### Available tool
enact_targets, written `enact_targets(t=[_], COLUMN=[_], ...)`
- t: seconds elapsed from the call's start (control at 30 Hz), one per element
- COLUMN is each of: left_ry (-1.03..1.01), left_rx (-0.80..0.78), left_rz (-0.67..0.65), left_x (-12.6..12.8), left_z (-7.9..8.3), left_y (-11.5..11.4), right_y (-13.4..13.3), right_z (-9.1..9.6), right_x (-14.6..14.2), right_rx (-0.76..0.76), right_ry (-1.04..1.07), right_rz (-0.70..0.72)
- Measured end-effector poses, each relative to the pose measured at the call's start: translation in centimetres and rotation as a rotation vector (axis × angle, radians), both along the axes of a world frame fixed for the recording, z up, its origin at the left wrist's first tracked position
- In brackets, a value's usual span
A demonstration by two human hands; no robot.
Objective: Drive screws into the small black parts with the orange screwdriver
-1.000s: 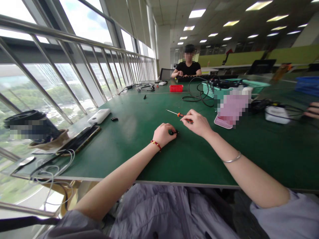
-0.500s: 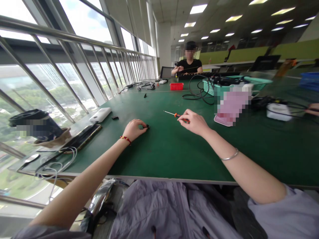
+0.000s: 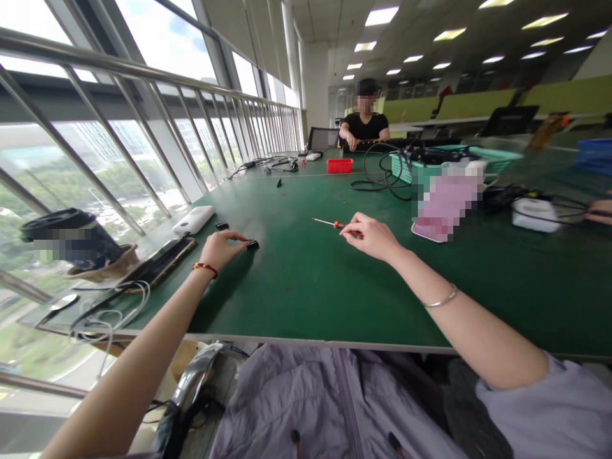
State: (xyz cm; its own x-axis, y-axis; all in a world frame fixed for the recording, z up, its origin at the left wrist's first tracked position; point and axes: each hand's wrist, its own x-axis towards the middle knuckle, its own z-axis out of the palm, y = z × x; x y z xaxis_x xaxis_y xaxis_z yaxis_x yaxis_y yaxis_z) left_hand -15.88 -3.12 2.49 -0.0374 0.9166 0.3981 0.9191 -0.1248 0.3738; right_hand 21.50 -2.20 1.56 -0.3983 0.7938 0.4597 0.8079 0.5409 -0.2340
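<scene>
Between thumb and fingertips my left hand [image 3: 220,248] pinches a small black block [image 3: 253,244], low over the green table [image 3: 287,306]; its exact kind is too small to make out. A second small black piece [image 3: 222,225] lies just behind that hand. My right hand [image 3: 370,234] is closed around the orange-and-black handle of a screwdriver [image 3: 337,225]. Its thin metal shaft points left, above the tabletop and apart from the block. Farther back, one more small black part [image 3: 279,183] rests on the table.
At the left are a white box-like device [image 3: 194,220], a dark phone-like slab [image 3: 157,262], white cables and a dark cup [image 3: 71,239]. A red tray [image 3: 340,166], a teal basket [image 3: 401,168] and a pink case [image 3: 444,204] stand farther off. Another person [image 3: 366,124] sits opposite.
My left hand has moved left with the small black block, close to the second black piece. My right hand and the screwdriver have barely moved. The person opposite has lowered a hand.
</scene>
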Motion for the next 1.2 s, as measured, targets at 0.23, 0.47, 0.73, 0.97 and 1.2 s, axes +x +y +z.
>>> enact_targets(t=[0.23,0.47,0.73,0.97,1.2], left_ry=[-0.039,-0.058,-0.154,-0.205,-0.200], left_rx=[-0.059,-0.050,-0.092,-0.108,-0.097], left_rz=[-0.028,-0.015,0.004,0.006,0.002], left_x=[-0.31,0.02,0.16,0.16,0.26], left_z=[-0.97,-0.65,-0.62,-0.79,-0.79], left_y=[1.08,0.67,0.45,0.38,0.29], right_y=[-0.13,-0.05,-0.12,0.07,-0.03], right_z=[0.19,0.08,0.06,-0.05,-0.12], right_x=[-0.14,-0.19,-0.20,-0.24,-0.36], right_rx=[-0.014,-0.015,-0.011,-0.023,-0.039], right_ry=[-0.006,-0.019,-0.027,-0.043,-0.040], right_rz=[0.014,0.021,0.031,0.045,0.051])
